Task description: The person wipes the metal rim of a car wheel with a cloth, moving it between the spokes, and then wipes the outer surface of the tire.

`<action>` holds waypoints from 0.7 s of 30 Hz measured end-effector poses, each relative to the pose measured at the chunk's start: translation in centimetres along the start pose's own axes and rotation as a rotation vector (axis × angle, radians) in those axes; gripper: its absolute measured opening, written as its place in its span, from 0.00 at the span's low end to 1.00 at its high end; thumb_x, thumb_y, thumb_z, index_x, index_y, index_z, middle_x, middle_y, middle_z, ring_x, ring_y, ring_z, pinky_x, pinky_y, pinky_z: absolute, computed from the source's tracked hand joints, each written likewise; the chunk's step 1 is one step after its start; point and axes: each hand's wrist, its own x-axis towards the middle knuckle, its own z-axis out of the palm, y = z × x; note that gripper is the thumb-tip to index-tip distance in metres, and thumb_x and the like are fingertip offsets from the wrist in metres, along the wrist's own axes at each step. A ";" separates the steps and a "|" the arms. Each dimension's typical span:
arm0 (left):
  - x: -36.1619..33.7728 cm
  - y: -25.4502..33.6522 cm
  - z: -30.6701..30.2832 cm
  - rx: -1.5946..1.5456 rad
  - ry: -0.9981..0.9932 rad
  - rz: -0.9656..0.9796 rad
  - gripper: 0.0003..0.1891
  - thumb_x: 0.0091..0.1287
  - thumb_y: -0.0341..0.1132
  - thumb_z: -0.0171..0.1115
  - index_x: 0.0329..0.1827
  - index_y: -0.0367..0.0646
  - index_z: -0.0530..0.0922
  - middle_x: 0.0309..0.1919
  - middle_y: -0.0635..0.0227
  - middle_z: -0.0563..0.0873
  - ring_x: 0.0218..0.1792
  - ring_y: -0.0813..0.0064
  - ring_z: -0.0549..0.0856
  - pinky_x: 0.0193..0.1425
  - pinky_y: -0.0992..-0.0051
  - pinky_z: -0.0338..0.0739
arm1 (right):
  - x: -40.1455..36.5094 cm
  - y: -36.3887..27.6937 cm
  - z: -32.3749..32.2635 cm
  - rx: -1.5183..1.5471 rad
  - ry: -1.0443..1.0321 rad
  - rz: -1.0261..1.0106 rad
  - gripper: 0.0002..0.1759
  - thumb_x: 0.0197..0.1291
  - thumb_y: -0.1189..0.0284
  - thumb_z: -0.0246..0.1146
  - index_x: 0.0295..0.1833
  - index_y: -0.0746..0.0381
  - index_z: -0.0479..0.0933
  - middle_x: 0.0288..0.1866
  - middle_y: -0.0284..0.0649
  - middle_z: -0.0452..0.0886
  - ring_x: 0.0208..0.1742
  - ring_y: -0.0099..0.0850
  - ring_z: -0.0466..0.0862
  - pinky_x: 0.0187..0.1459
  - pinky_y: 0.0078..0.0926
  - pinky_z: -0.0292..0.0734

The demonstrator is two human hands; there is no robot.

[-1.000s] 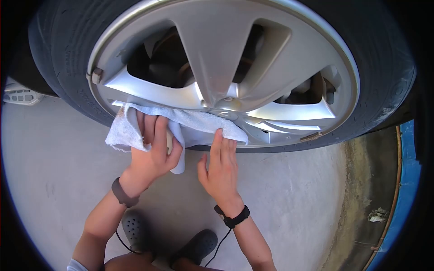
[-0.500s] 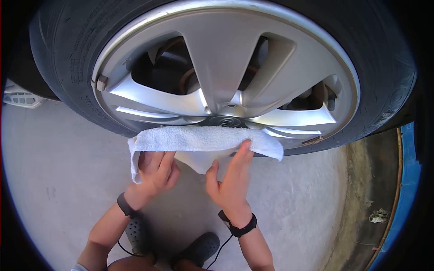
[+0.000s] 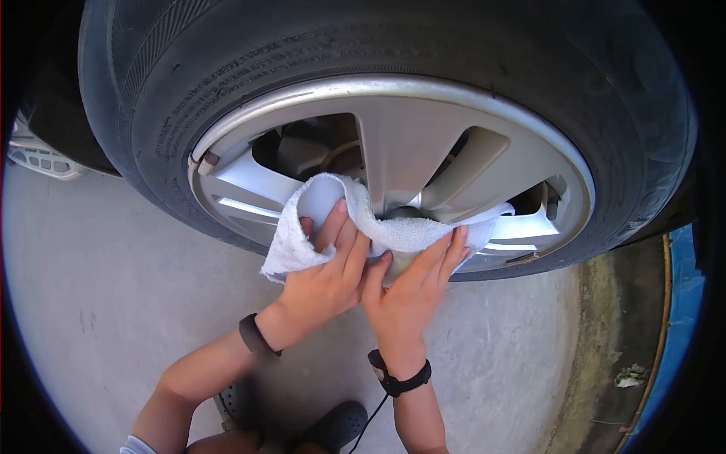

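A white terry cloth [image 3: 408,234] lies bunched and wavy across the lower middle of the silver wheel rim [image 3: 393,144]. My left hand [image 3: 321,284] grips its left part, with the fingertips pressed into a fold. My right hand [image 3: 408,295] holds its right part, fingers laid over the fabric and thumb towards my left hand. The two hands are close together at the bottom of the wheel. The cloth partly covers the dark centre cap [image 3: 408,213] and hides the lower spokes.
The black tyre [image 3: 249,53] surrounds the rim. Grey concrete floor [image 3: 136,265] spreads below, with my dark clogs [image 3: 340,425] on it. A blue surface [image 3: 681,280] runs along the right beside a dirty strip [image 3: 597,325]. A light grey object [image 3: 47,161] sits at far left.
The cloth was stretched nearly straight below the centre cap; now it is bunched and higher on the rim. My hands have moved up and closer together. The view has shifted, showing more tyre.
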 end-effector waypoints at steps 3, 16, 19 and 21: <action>-1.3 -0.8 0.5 -0.037 0.016 0.082 0.26 0.60 0.42 0.66 0.60 0.37 0.80 0.64 0.54 0.80 0.76 0.57 0.69 0.79 0.41 0.46 | -0.2 -0.6 -0.5 0.101 -0.005 0.068 0.44 0.60 0.77 0.61 0.78 0.80 0.49 0.79 0.74 0.52 0.80 0.69 0.53 0.77 0.61 0.50; -1.2 0.3 -2.5 -0.737 -0.285 0.006 0.30 0.61 0.37 0.65 0.68 0.35 0.74 0.71 0.35 0.68 0.74 0.20 0.57 0.77 0.30 0.47 | 0.0 -4.0 -7.2 0.821 -0.046 0.048 0.49 0.63 0.71 0.63 0.79 0.81 0.42 0.73 0.72 0.63 0.74 0.61 0.68 0.73 0.49 0.61; 1.0 -0.6 -3.6 -0.828 -0.151 -0.023 0.33 0.58 0.33 0.66 0.69 0.33 0.72 0.72 0.29 0.63 0.75 0.18 0.55 0.77 0.33 0.51 | 2.2 -4.9 -7.6 1.022 -0.138 0.081 0.54 0.63 0.71 0.63 0.81 0.76 0.34 0.77 0.68 0.56 0.78 0.54 0.63 0.76 0.46 0.57; 3.0 -1.0 -5.6 -0.803 -0.077 -0.031 0.34 0.58 0.33 0.65 0.70 0.33 0.72 0.73 0.29 0.63 0.75 0.20 0.57 0.78 0.35 0.52 | 4.0 -4.8 -6.8 1.063 -0.209 -0.025 0.59 0.60 0.74 0.64 0.84 0.66 0.27 0.82 0.59 0.47 0.82 0.47 0.54 0.79 0.45 0.48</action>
